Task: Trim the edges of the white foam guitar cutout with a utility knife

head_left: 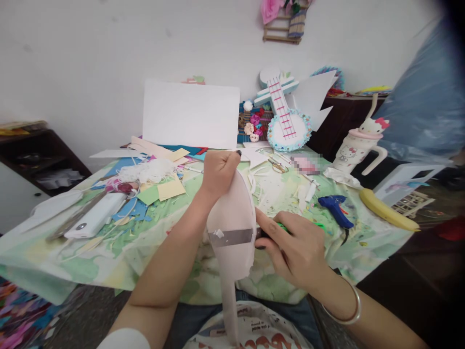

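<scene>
My left hand (220, 174) is closed around the far end of a white foam board cutout (231, 206). The cutout has a wide rounded body, and its narrow strip points down toward my lap. My right hand (300, 247) grips a box cutter with a green handle, mostly hidden by the fingers. Its broad grey blade (234, 237) lies across the face of the foam, from the right edge almost to the left one. White crumbs rest on the blade, and the cutout's lower right edge looks rough. A plastic bag (250, 322) covers my lap beneath the strip.
Paper scraps (170, 189) and white string (148, 172) litter the table's left side, near a white power bank (95, 215). Behind stand a blank white board (191, 114) and a foam banjo (285, 123). On the right are a blue glue gun (336, 209), banana (387, 211), tumbler (359, 148) and scissors (279, 166).
</scene>
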